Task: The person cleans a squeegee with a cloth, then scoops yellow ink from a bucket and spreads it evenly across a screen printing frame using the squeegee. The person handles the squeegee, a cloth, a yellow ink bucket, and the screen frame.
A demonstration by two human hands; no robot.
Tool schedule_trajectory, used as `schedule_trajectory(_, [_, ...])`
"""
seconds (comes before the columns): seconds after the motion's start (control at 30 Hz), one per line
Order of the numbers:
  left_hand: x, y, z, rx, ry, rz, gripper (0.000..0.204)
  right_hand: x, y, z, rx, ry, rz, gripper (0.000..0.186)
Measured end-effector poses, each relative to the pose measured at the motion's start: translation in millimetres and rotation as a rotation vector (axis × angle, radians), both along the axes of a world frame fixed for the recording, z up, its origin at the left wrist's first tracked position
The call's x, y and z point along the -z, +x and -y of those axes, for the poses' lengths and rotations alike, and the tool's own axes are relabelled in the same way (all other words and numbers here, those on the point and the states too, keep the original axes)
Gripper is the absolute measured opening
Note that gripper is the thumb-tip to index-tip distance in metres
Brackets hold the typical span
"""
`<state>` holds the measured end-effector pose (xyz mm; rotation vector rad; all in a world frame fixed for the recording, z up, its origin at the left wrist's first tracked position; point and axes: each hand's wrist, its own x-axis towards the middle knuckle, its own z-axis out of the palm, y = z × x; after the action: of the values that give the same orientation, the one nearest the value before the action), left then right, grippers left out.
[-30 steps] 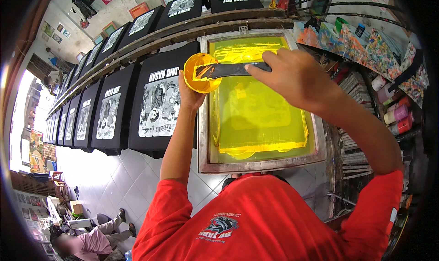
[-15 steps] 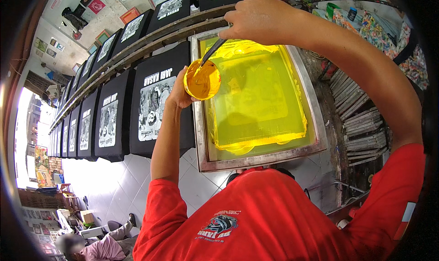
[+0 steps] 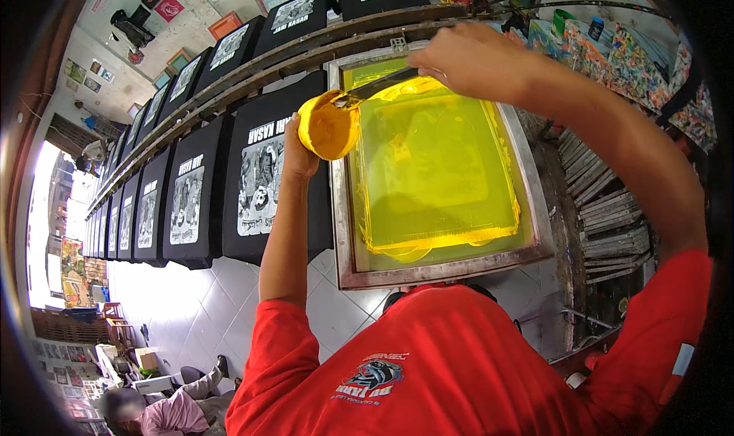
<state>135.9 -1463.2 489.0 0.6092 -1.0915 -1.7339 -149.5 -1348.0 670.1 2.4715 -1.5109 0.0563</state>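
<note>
My left hand [image 3: 300, 152] is wrapped round a yellow tub [image 3: 330, 128], tilted so its ink-smeared inside shows. A dark spatula [image 3: 384, 83], its tip coated with yellow ink, lies across the tub's rim. Its other end is gripped in my right hand [image 3: 468, 59], above the far part of the frame. Below both hands is a screen-printing frame [image 3: 447, 271] with a greenish-yellow mesh [image 3: 428, 168]. Bright yellow ink outlines a rectangle on the mesh, with a thicker band of ink [image 3: 417, 89] at its far end.
Black printed shirts [image 3: 264, 180] on boards line both sides of a long rail [image 3: 222, 77] running leftward. At the right stand stacked slats [image 3: 612, 222] and a paint-spattered surface [image 3: 619, 61]. A person in pink [image 3: 176, 413] sits at the lower left.
The spatula has swung from steep to nearly level, its tip now at the tub's rim instead of inside. My right hand has moved right and slightly down; the tub has tilted.
</note>
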Motion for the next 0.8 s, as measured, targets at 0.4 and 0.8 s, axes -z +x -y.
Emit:
schedule_trajectory(0.4, [-29, 5, 3, -0.213, -0.162, -0.299, 0.063, 81, 22, -87, 0.153, 0.331, 0.875, 0.023])
schedule_trajectory(0.8, [-60, -5, -12, -0.053, -0.499, -0.312, 0.07, 91, 52, -130, 0.327, 1.025, 1.522, 0.024])
